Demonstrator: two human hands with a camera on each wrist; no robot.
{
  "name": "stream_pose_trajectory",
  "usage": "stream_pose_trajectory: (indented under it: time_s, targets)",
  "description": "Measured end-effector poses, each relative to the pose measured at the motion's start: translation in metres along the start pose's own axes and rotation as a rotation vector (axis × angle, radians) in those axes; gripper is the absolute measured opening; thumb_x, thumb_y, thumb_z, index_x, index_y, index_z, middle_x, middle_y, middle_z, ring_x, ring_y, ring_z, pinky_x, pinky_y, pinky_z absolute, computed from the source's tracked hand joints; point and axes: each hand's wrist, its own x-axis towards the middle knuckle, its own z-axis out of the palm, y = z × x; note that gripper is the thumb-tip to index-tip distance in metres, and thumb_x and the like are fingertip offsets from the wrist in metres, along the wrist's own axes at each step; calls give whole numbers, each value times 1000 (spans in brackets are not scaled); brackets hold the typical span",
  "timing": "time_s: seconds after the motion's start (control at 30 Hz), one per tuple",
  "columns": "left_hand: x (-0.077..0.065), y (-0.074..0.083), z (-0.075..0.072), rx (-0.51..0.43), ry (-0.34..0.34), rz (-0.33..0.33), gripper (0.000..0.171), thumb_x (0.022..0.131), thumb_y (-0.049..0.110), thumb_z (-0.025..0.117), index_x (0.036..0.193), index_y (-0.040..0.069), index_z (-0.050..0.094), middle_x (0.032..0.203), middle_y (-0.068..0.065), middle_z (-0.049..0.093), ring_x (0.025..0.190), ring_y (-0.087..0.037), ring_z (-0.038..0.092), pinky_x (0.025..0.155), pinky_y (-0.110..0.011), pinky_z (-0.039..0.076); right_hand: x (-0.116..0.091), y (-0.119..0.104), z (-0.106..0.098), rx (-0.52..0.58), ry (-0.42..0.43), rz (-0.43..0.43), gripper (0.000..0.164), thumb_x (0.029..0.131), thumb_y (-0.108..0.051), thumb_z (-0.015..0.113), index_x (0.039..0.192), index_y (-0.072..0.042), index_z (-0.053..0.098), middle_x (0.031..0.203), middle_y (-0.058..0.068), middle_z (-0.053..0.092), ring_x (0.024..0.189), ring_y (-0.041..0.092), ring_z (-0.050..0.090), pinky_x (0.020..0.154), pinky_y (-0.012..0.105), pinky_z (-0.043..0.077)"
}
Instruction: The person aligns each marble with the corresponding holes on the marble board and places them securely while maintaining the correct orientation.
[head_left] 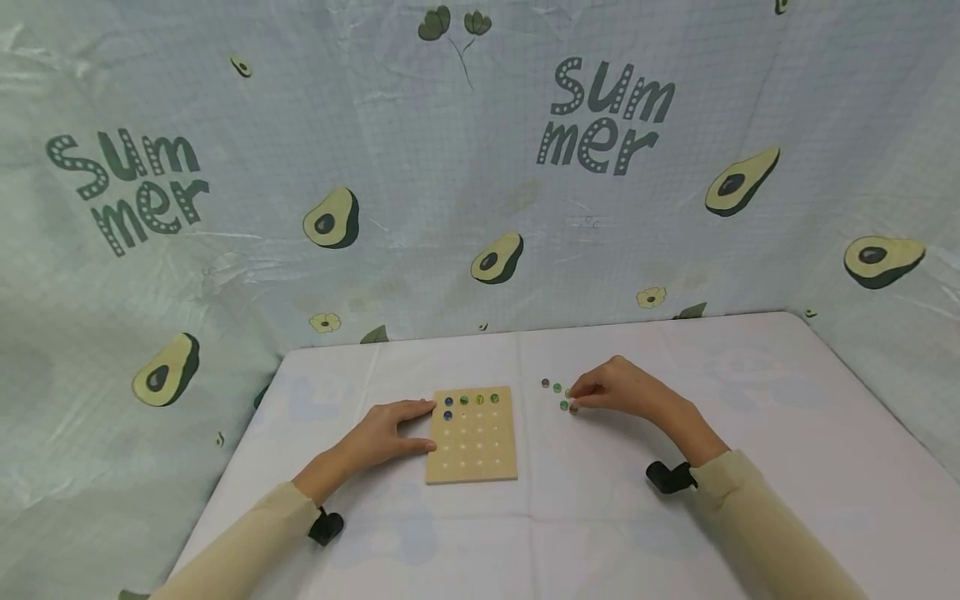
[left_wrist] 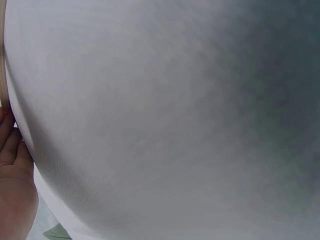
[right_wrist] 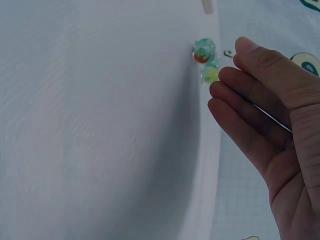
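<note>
A square wooden board (head_left: pixel 480 450) with rows of small hollows lies on the table. Several glass marbles sit in its far row, and a blue marble (head_left: pixel 447 415) sits in the row below at the left. My left hand (head_left: pixel 382 435) rests at the board's left edge, thumb and fingers extended and touching it. To the right of the board, loose marbles (head_left: pixel 557 388) lie in a small cluster. Over them is my right hand (head_left: pixel 618 390), its fingertips close to the marbles. In the right wrist view its fingers bend gently, and no marble shows between them.
The white-covered table (head_left: pixel 600 533) ends at a hanging cloth (head_left: pixel 420 167) printed with avocados and lettering. Black wrist cameras (head_left: pixel 326 527) sit below both wrists. The left wrist view shows mostly blurred white cloth.
</note>
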Motion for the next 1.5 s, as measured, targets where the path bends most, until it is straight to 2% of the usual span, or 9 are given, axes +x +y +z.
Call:
stream_pose_trajectory:
  time_s: [0.3, 0.53, 0.8, 1.07, 1.5]
  targets:
    - [-1, -1, 2, -2, 9, 2, 78, 84, 46, 82, 148, 12, 55, 151, -11, 53, 143, -33, 45, 116, -51, 39, -3, 9, 0, -39, -39, -34, 15, 88, -11, 80, 101, -6, 82, 95, 1, 79, 82, 4, 73, 71, 19, 59]
    - [1, -2, 0, 11, 7, 7, 78, 84, 47, 82, 148, 13, 55, 151, -11, 53, 143, -33, 45, 116, -50, 39, 4, 10, -1, -60, -90, -103, 15, 86, -13, 82, 101, -9, 83, 94, -5, 79, 86, 5, 74, 72, 19, 60]
    - [1, 0, -1, 12, 17, 1, 78, 83, 45, 83, 148, 12, 55, 151, -12, 53, 143, -33, 45, 116, -50, 39, 11, 9, -1, -130, -118, -132, 13, 86, -15, 82, 99, -11, 83, 93, -7, 79, 84, 3, 73, 72, 17, 59]
    - [0, 0, 1, -6, 3, -7, 78, 83, 45, 83, 148, 12, 55, 151, -11, 52, 143, -32, 44, 117, -50, 39, 8, 7, 1, -155, -113, -137, 12, 87, -16, 82, 97, -11, 83, 92, -6, 79, 82, 2, 73, 70, 17, 59]
    - [1, 0, 2, -9, 6, -25, 78, 83, 46, 83, 148, 14, 55, 151, -9, 53, 144, -32, 44, 117, -50, 38, 0, 10, 0, -130, -51, -147, 15, 88, -16, 81, 100, -10, 83, 94, -3, 79, 83, 4, 74, 68, 17, 59]
